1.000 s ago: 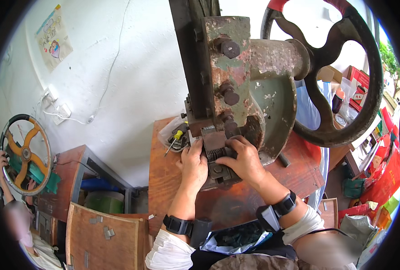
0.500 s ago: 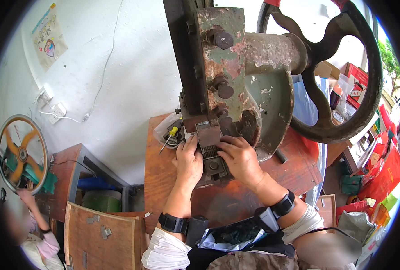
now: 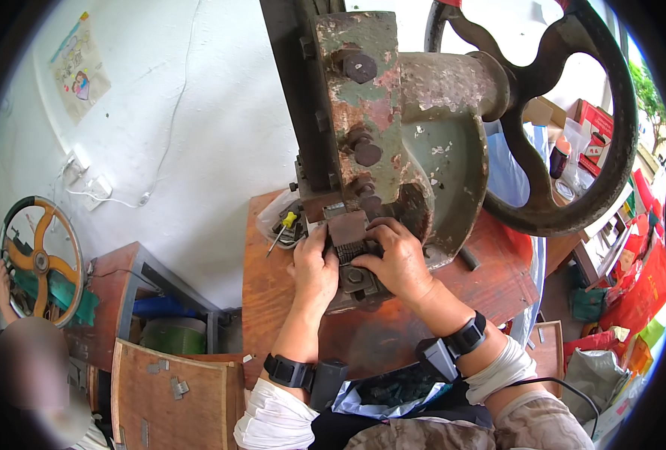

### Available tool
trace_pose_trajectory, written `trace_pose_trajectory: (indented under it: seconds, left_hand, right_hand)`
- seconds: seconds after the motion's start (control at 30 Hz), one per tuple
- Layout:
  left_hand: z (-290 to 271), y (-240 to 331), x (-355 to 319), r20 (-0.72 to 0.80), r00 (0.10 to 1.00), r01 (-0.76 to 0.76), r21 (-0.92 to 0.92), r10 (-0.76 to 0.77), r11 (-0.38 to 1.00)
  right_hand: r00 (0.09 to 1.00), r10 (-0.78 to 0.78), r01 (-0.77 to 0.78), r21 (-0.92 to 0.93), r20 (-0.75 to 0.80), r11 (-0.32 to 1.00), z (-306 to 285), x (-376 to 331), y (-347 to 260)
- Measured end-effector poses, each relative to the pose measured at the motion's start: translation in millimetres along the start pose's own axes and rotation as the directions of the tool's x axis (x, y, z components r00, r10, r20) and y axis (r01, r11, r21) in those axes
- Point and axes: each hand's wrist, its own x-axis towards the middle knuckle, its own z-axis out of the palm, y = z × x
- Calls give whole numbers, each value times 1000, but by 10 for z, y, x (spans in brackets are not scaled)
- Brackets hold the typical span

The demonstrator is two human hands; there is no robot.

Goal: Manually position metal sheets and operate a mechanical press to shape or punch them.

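A ridged dark metal piece [image 3: 350, 250] lies at the bottom of the hand press [image 3: 370, 82], just below a rusty brown block [image 3: 346, 225]. My left hand [image 3: 314, 270] closes against its left side, thumb and fingertips pressed to the edge. From the right, my right hand [image 3: 399, 259] has its thumb across the front of the piece and bent fingers beside the brown block. Some of my fingertips are hidden behind the block. A bolted clamp [image 3: 357, 279] sits right in front of the ridged piece.
A yellow-handled screwdriver [image 3: 284, 227] rests by a clear tray left of the press. The big handwheel [image 3: 625, 135] rises at the right. A wooden board [image 3: 175, 405] holds several small metal plates. At far left another person's hand [image 3: 3, 281] touches a second wheel [image 3: 42, 262].
My right thumb has shifted left across the front of the ridged piece, and that hand has turned slightly. My left hand hardly moves. The other person's wheel has turned, their hand now on its left side.
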Motion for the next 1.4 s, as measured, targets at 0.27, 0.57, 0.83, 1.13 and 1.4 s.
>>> trace_pose_trajectory:
  seconds: [0.27, 0.57, 0.83, 1.13, 1.4]
  left_hand:
    - [32, -96, 81, -107, 949, -283, 136, 298, 949]
    - [-65, -40, 34, -2, 997, -81, -23, 81, 996]
    - [-50, 67, -7, 11, 999, -29, -214, 32, 977]
    - [-48, 38, 21, 87, 995, -44, -103, 53, 994]
    - [-169, -3, -59, 53, 998, -25, 236, 13, 971]
  right_hand:
    - [987, 50, -100, 337, 156, 936, -28, 207, 208]
    - [972, -77, 56, 98, 223, 994, 86, 234, 268]
    - [971, -28, -36, 260, 237, 965, -83, 121, 262]
    - [994, 12, -30, 156, 113, 987, 64, 100, 119]
    - [930, -367, 368, -63, 23, 928, -1179, 102, -410]
